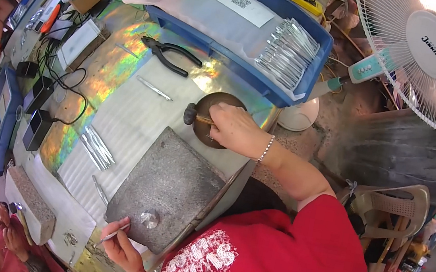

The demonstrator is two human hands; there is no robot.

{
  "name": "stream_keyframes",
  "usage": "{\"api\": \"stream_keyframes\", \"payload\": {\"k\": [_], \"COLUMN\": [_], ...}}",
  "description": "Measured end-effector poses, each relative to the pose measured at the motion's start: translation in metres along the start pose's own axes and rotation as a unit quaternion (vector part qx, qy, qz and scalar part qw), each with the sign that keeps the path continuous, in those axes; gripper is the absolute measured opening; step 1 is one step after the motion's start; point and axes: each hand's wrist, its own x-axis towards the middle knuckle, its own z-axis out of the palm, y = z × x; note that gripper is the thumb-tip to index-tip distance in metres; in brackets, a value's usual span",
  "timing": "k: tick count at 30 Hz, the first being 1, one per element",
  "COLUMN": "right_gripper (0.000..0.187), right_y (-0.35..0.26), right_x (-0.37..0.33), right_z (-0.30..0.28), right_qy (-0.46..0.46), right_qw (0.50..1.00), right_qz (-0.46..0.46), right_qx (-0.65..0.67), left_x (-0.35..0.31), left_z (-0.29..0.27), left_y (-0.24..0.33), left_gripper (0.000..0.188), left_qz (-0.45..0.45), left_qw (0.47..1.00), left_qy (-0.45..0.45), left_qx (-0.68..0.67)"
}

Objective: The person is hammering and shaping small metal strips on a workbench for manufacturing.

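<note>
My left hand [120,246] pinches a slim silvery metal tool [112,235] at the near left corner of a grey metal block [165,176]. On that block, close to my left fingers, lies a small shiny round metal piece [149,218]. My right hand [234,129] is closed round the wooden handle of a small hammer [191,114] with a dark head. The hammer is over a dark round dish [224,101], beyond the block. Slim metal tools [97,149] lie in a bunch left of the block, with one more [100,190] beside its edge and another [154,88] farther off.
Black-handled pliers [171,56] lie near a blue tray [232,52] holding many slim metal tools [288,53]. A fan [425,50] stands at the right. Cables and black boxes [34,128] are at the left. Another person's hands [14,234] work beside a stone block [30,205].
</note>
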Motion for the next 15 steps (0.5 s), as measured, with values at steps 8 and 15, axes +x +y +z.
{"api": "stream_keyframes", "payload": {"k": [8, 15], "right_gripper": [0.017, 0.017], "right_y": [0.001, 0.009], "right_x": [-0.003, -0.001], "right_z": [-0.009, -0.024], "right_qy": [0.054, 0.090], "right_qw": [0.993, 0.962], "right_qz": [0.038, 0.098], "right_qx": [0.103, 0.240], "left_x": [-0.004, -0.005], "left_z": [0.002, 0.008], "left_y": [0.009, 0.017], "left_gripper": [0.014, 0.014], "left_qz": [-0.003, -0.022], "left_qw": [0.998, 0.993], "left_qy": [0.021, 0.049], "left_qx": [-0.055, -0.107]}}
